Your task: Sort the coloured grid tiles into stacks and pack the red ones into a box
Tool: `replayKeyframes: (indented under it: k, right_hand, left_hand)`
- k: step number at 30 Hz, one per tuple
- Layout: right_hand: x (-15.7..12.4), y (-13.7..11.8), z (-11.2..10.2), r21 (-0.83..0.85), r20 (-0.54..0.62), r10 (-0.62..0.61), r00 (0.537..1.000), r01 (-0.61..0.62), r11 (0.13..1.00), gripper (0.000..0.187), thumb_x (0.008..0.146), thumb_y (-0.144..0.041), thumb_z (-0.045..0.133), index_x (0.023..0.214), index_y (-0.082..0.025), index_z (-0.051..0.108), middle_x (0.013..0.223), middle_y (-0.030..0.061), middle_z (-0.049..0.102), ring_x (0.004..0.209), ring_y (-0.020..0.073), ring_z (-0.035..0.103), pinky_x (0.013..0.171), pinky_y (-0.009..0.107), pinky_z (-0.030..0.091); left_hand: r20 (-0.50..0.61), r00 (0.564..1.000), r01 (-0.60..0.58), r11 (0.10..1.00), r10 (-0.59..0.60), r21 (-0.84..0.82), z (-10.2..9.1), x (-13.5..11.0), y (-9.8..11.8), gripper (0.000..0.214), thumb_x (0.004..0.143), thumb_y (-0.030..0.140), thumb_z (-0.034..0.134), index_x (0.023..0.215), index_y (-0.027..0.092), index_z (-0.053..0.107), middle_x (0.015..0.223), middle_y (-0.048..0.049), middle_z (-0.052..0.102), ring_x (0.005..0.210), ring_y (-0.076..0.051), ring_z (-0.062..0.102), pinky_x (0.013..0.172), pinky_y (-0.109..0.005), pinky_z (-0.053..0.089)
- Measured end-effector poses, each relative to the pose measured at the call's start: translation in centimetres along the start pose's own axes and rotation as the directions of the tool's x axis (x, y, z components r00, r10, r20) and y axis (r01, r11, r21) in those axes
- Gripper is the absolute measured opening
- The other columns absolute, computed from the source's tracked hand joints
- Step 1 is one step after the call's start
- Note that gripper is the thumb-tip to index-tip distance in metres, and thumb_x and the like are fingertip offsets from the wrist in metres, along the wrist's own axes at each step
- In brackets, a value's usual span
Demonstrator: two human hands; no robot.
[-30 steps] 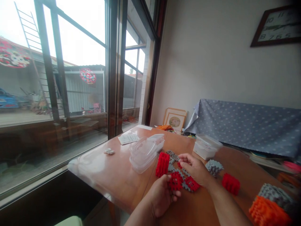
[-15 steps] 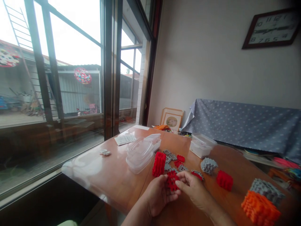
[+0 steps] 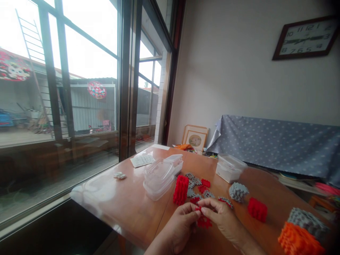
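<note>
Head view: your left hand (image 3: 183,222) and right hand (image 3: 221,213) meet at a red piece (image 3: 204,222) over the near part of the counter (image 3: 147,214), thumbs and fingertips pinching narrowly at its upper edge while the rest of it shows below them. Half a second ago the left palm lies turned up under a red piece with the right hand at its edge; now the palms turn inward and both sets of fingertips close in on one spot. That suggests the work is at a pressing or joining point rather than a pick-up, though your fingers hide the contact, and you cannot tell whether a second piece is caught there.

Just beyond your fingers lie loose grey pieces (image 3: 196,181) and a flat red piece (image 3: 205,182), with a red stack (image 3: 181,189) standing at their left.

Left of that stack sits a see-through tub (image 3: 158,184), and a smaller box (image 3: 179,168) stands behind it; the contents of both are hard to make out. Farther right, a lidded box (image 3: 224,173) has a see-through top and whitish lower walls, and you cannot tell what it holds. A grey stack (image 3: 238,191) rests in front of it, directly on the counter
</note>
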State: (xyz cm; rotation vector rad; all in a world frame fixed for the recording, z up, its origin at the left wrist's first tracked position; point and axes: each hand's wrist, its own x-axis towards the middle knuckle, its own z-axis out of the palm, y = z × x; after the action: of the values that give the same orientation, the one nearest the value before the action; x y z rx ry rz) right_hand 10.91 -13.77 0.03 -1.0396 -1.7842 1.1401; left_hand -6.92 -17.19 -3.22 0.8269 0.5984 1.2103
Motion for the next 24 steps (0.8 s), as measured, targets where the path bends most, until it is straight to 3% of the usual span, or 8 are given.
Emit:
replayKeyframes:
  k: [2,5,9,12,19,24]
  right_hand:
    - [0.1,0.2,0.5,-0.045,-0.13,-0.033,0.991,0.027,0.999,0.043,0.083,-0.045,0.068,0.118,-0.02,0.07,0.11,0.0086,0.072,0.106,0.0277,0.065,0.095,0.041,0.052]
    - [-0.4,0.5,0.9,-0.241,-0.305,-0.156,0.94,0.083,0.967,0.049,0.084,-0.047,0.067,0.126,-0.022,0.065,0.121,0.0112,0.067,0.112,0.0297,0.062,0.097,0.044,0.052]
    - [-1.9,1.2,1.8,-0.55,-0.316,-0.339,0.886,0.12,0.827,0.056,0.083,-0.047,0.07,0.136,-0.032,0.058,0.135,0.0094,0.059,0.124,0.0332,0.056,0.106,0.049,0.047]
    - [-2.6,2.1,2.8,-0.648,-0.271,-0.396,0.877,0.138,0.749,0.063,0.082,-0.045,0.074,0.141,-0.036,0.053,0.136,0.0084,0.058,0.127,0.0348,0.054,0.107,0.049,0.046]
    - [-2.0,2.6,3.5,-0.655,-0.269,-0.427,0.863,0.161,0.738,0.049,0.086,-0.035,0.066,0.134,-0.032,0.058,0.128,0.0095,0.063,0.122,0.0324,0.058,0.106,0.048,0.047]
    - [-0.5,1.2,2.3,-0.489,-0.303,-0.347,0.888,0.167,0.856,0.049,0.082,-0.029,0.064,0.131,-0.028,0.059,0.131,0.0081,0.064,0.123,0.0291,0.058,0.106,0.046,0.047]
  left_hand:
    - [-0.037,0.999,0.013,0.998,-0.015,-0.054,-0.1,0.1,0.1,0.024,0.076,0.026,0.079,0.084,0.014,0.06,0.075,-0.0025,0.062,0.06,-0.009,0.052,0.054,-0.021,0.033]
    - [-0.085,0.995,0.041,0.987,-0.055,-0.153,-0.1,0.1,0.4,0.03,0.072,0.021,0.081,0.088,0.016,0.056,0.078,-0.0027,0.064,0.064,-0.011,0.059,0.06,-0.022,0.041]
    - [-0.099,0.993,0.047,0.977,-0.068,-0.207,0.0,0.1,0.6,0.031,0.072,0.016,0.08,0.086,0.017,0.053,0.077,-0.0012,0.063,0.064,-0.01,0.06,0.066,-0.024,0.047]
    - [-0.09,0.993,0.052,0.975,-0.073,-0.215,-0.1,0.1,0.6,0.029,0.072,0.015,0.079,0.085,0.017,0.053,0.075,-0.0008,0.063,0.06,-0.009,0.058,0.061,-0.022,0.045]
    - [-0.042,0.998,0.045,0.973,-0.056,-0.226,0.0,-0.2,0.7,0.031,0.075,0.018,0.081,0.083,0.018,0.051,0.071,0.0007,0.062,0.062,-0.01,0.061,0.065,-0.022,0.046]
    - [-0.078,0.994,0.055,0.963,-0.078,-0.263,0.1,0.0,0.9,0.031,0.087,0.041,0.072,0.093,0.015,0.057,0.085,-0.0092,0.07,0.075,-0.017,0.069,0.074,-0.028,0.051]
